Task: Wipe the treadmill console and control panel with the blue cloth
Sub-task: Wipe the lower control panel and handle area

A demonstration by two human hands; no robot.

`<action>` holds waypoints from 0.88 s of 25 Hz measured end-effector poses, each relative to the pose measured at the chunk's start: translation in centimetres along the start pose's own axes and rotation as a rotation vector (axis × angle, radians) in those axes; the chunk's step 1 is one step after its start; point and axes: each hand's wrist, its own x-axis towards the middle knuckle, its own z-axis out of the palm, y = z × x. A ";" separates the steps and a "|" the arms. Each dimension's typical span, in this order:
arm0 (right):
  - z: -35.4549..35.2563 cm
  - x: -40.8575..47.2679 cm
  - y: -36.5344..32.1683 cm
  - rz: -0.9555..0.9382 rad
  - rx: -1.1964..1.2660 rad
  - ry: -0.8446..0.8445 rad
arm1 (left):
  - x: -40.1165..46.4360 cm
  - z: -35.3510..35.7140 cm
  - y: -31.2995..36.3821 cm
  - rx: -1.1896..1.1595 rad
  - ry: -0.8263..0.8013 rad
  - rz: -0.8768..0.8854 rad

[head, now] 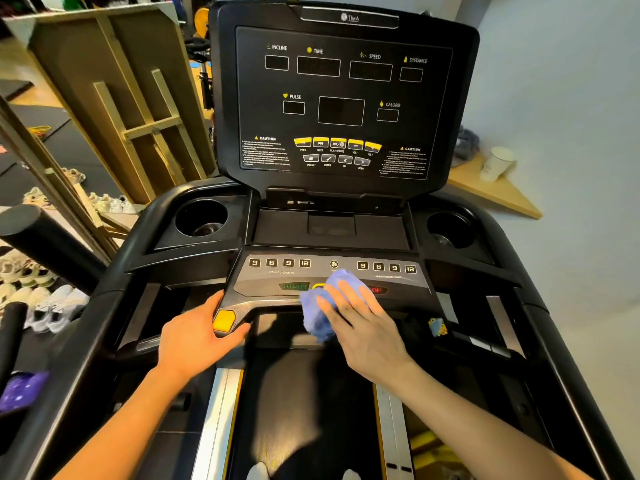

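The black treadmill console (341,95) stands upright ahead, with dark display windows and yellow buttons. Below it the grey control panel (263,277) carries numbered keys, a green START and a red STOP label. My right hand (360,323) presses the bunched blue cloth (320,306) with straight fingers onto the panel's middle, over the spot between START and STOP. My left hand (194,337) holds the left handlebar end (239,306), thumb curled beside its yellow button (224,320).
Cup holders (201,218) (450,228) flank a small tray under the console. A paper cup (495,164) sits on a wooden shelf at the right. Wooden frames and several shoes (41,299) lie at the left. The treadmill belt (304,410) runs below.
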 end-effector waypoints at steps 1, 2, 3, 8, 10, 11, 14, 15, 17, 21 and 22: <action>-0.1 -0.6 0.5 0.016 -0.017 -0.004 | 0.0 0.0 0.1 0.000 -0.006 0.000; -0.1 -1.1 1.0 0.028 -0.030 -0.009 | 0.0 -0.1 0.1 -0.001 -0.012 -0.001; -0.1 -1.6 1.5 0.039 -0.040 -0.012 | 0.0 -0.1 0.2 -0.001 -0.017 -0.002; -0.5 -4.0 3.7 0.107 -0.069 -0.021 | 0.0 -0.3 0.4 0.011 -0.039 -0.009; -0.8 -4.8 4.3 0.131 -0.071 -0.012 | 0.0 -0.4 0.4 0.018 -0.047 -0.011; -1.0 -5.1 4.6 0.139 -0.079 -0.007 | 0.0 -0.4 0.4 0.022 -0.048 -0.013; -1.3 -6.3 5.3 0.185 -0.101 -0.009 | 0.0 -0.5 0.4 0.024 -0.051 -0.013; -1.4 -6.8 5.5 0.208 -0.106 -0.020 | 0.1 -0.5 0.4 0.023 -0.052 -0.009; -1.3 -7.8 5.8 0.254 -0.125 -0.046 | 0.1 -0.6 0.5 0.018 -0.059 -0.010; -1.0 -9.6 5.9 0.327 -0.132 -0.046 | 0.1 -0.8 0.7 0.017 -0.075 -0.018; -1.0 -10.0 5.8 0.345 -0.125 -0.040 | 0.1 -0.9 0.7 0.017 -0.076 -0.019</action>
